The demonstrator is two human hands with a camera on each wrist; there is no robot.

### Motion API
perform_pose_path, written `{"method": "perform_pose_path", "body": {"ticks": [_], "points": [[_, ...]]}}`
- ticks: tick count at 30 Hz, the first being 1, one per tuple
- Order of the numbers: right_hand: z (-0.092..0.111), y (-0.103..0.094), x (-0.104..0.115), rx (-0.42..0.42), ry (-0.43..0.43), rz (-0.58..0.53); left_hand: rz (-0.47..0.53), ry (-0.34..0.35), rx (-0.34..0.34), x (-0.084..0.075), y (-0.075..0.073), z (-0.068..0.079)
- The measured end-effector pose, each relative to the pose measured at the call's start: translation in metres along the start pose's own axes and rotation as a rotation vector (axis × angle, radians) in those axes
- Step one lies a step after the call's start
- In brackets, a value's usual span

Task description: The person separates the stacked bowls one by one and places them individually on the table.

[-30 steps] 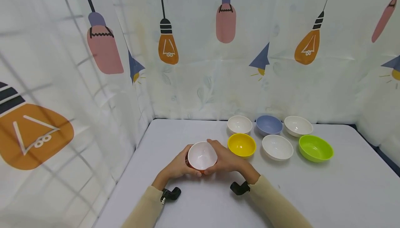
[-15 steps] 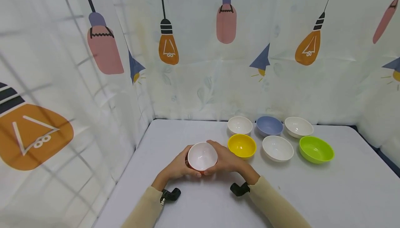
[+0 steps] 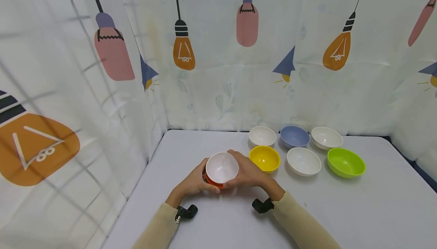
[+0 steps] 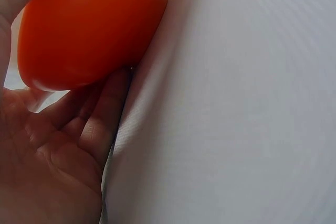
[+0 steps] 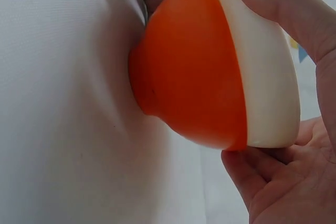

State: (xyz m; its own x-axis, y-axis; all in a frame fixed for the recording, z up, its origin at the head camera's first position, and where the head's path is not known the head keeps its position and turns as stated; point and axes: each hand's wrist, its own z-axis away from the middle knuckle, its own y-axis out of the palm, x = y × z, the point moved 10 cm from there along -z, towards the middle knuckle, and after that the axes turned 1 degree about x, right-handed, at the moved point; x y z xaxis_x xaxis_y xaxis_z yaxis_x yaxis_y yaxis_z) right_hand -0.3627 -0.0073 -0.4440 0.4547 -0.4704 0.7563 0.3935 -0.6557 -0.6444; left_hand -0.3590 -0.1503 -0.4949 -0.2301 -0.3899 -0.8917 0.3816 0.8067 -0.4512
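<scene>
Near the middle of the table, a white bowl (image 3: 222, 167) sits nested in an orange bowl (image 5: 189, 72). From the right wrist view, the white bowl's wall stands out above the orange rim. My right hand (image 3: 249, 171) holds the white bowl, with its thumb on the near side and fingers across on the other. On the left, my left hand (image 3: 194, 180) curls round the orange bowl, its fingers low by the base in the left wrist view. The orange bowl's foot is at the tabletop. The inside of the orange bowl is hidden.
Right of my hands stand a yellow bowl (image 3: 264, 158), a white bowl (image 3: 303, 161) and a green bowl (image 3: 346, 162). Behind them are a white bowl (image 3: 262, 136), a blue bowl (image 3: 294, 137) and another white bowl (image 3: 326, 138). A printed curtain (image 3: 211, 97) hangs behind the table.
The white bowl has risen slightly with my right hand, and more of the orange bowl shows beneath it. My left hand stays in place.
</scene>
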Motion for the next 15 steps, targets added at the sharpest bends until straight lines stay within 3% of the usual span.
{"method": "perform_pose_path", "body": {"ticks": [15], "points": [[0.007,-0.021,-0.006,-0.087,0.083,-0.020,-0.011,-0.032,0.014,0.000,0.001,0.002]]}}
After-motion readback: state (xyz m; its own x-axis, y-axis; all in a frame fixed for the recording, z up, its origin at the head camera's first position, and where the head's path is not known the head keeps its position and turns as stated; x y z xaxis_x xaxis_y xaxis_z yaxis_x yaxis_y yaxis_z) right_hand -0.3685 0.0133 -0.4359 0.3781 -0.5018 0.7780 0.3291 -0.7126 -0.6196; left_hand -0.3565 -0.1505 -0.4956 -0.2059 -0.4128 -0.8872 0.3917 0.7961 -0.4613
